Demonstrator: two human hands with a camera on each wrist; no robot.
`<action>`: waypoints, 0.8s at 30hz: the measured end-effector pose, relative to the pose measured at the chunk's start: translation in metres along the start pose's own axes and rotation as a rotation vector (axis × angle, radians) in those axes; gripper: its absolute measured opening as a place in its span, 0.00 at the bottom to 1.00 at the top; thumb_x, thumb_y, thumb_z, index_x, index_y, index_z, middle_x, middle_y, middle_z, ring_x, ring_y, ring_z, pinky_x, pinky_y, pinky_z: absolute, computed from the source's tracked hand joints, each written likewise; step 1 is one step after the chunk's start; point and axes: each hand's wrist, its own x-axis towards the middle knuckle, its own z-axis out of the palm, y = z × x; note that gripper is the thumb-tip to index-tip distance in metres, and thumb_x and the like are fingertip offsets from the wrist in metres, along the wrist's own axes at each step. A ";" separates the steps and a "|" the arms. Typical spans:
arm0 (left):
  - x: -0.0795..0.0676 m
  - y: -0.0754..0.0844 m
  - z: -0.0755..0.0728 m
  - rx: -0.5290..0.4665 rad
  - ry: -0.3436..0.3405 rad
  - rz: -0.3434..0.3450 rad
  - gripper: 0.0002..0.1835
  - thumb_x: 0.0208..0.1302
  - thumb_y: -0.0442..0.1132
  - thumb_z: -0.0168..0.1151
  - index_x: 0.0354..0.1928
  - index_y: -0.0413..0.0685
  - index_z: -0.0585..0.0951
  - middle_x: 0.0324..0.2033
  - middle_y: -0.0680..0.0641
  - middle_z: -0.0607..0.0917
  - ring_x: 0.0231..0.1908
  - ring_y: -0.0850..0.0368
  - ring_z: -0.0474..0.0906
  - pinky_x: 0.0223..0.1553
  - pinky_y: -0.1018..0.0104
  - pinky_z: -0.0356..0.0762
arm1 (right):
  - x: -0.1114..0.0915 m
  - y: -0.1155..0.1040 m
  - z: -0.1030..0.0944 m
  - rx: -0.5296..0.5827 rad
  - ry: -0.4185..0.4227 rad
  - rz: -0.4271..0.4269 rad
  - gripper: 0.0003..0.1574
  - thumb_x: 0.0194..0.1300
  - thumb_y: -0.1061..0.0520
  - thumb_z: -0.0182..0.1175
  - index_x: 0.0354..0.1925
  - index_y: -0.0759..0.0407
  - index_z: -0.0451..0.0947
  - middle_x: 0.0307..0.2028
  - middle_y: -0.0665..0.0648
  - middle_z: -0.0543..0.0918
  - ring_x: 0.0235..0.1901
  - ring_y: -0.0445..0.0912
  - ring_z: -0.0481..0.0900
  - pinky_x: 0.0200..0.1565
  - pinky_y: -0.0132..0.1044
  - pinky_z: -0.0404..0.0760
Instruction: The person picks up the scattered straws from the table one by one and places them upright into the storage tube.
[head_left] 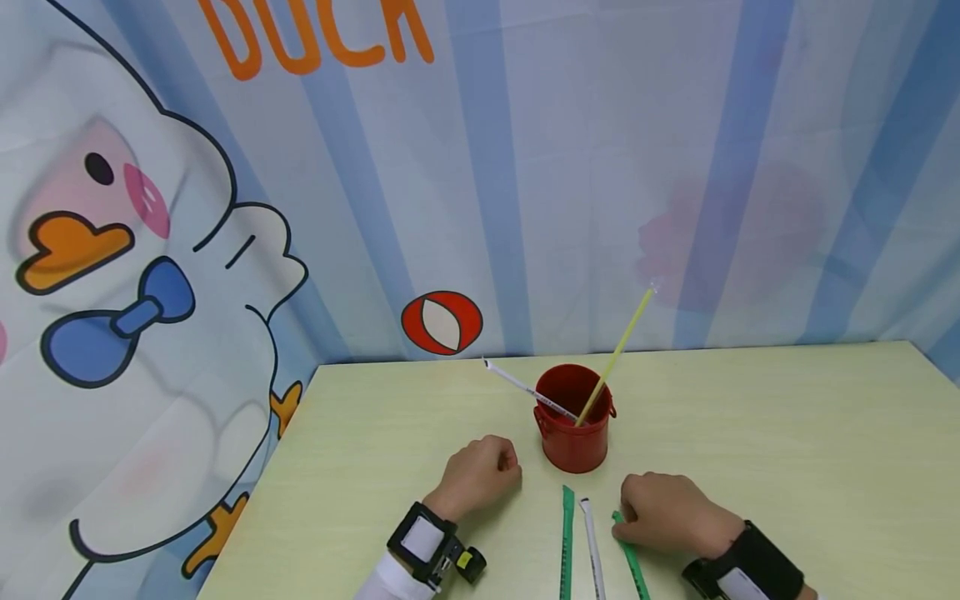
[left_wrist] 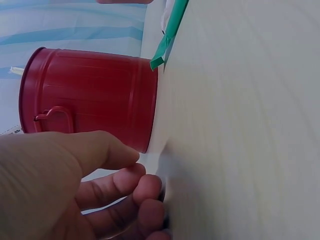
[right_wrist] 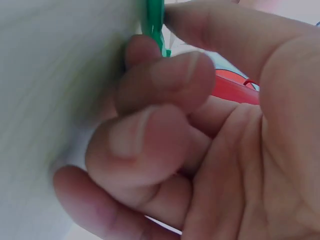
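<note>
My right hand point(head_left: 671, 512) rests low over the table, its thumb and forefinger pinching the upper end of a green wrapped straw point(head_left: 634, 570). In the right wrist view that green straw point(right_wrist: 155, 20) runs between thumb and forefinger, the other fingers curled. My left hand point(head_left: 480, 475) lies on the table with loosely curled fingers and nothing in them, left of and nearer than a red bucket point(head_left: 573, 450). A white wrapped straw point(head_left: 517, 382) and a yellow straw point(head_left: 622, 342) lean in the bucket. Another green straw point(head_left: 566, 542) and a white straw point(head_left: 592, 546) lie between the hands.
The pale wooden table point(head_left: 810, 425) ends at a blue striped cloth backdrop point(head_left: 592, 183) with a printed duck. The bucket has small side handles and stands upright beyond the loose straws.
</note>
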 end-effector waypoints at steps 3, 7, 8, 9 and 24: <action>0.000 0.000 0.000 0.000 0.004 0.000 0.07 0.58 0.41 0.59 0.23 0.53 0.76 0.16 0.55 0.71 0.19 0.62 0.67 0.22 0.67 0.62 | 0.000 -0.001 0.001 0.000 0.003 0.000 0.14 0.52 0.48 0.66 0.22 0.53 0.73 0.15 0.51 0.70 0.20 0.44 0.68 0.26 0.38 0.65; -0.001 0.000 0.001 -0.002 0.010 0.001 0.07 0.58 0.41 0.58 0.23 0.54 0.76 0.16 0.56 0.71 0.19 0.62 0.67 0.22 0.67 0.62 | 0.001 -0.002 0.002 -0.001 0.012 0.003 0.13 0.53 0.50 0.65 0.21 0.53 0.73 0.14 0.50 0.68 0.18 0.44 0.67 0.25 0.37 0.63; -0.001 0.000 0.001 -0.003 0.011 0.002 0.06 0.57 0.41 0.58 0.23 0.54 0.76 0.16 0.56 0.71 0.19 0.62 0.67 0.22 0.67 0.62 | 0.001 -0.002 0.002 -0.001 0.014 0.005 0.12 0.53 0.50 0.64 0.21 0.53 0.73 0.13 0.50 0.67 0.18 0.43 0.66 0.25 0.36 0.62; -0.001 0.000 0.001 -0.003 0.012 0.004 0.06 0.57 0.41 0.58 0.23 0.54 0.76 0.16 0.56 0.71 0.19 0.62 0.67 0.22 0.67 0.62 | 0.001 -0.002 0.002 -0.001 0.015 0.007 0.12 0.53 0.51 0.64 0.21 0.53 0.73 0.13 0.49 0.67 0.18 0.43 0.66 0.25 0.36 0.62; -0.001 0.000 0.000 -0.002 0.019 0.007 0.06 0.57 0.41 0.58 0.23 0.54 0.76 0.15 0.56 0.71 0.19 0.62 0.66 0.22 0.67 0.61 | 0.000 -0.001 0.002 0.051 0.009 -0.037 0.11 0.54 0.51 0.65 0.22 0.51 0.74 0.14 0.49 0.68 0.19 0.43 0.67 0.25 0.36 0.63</action>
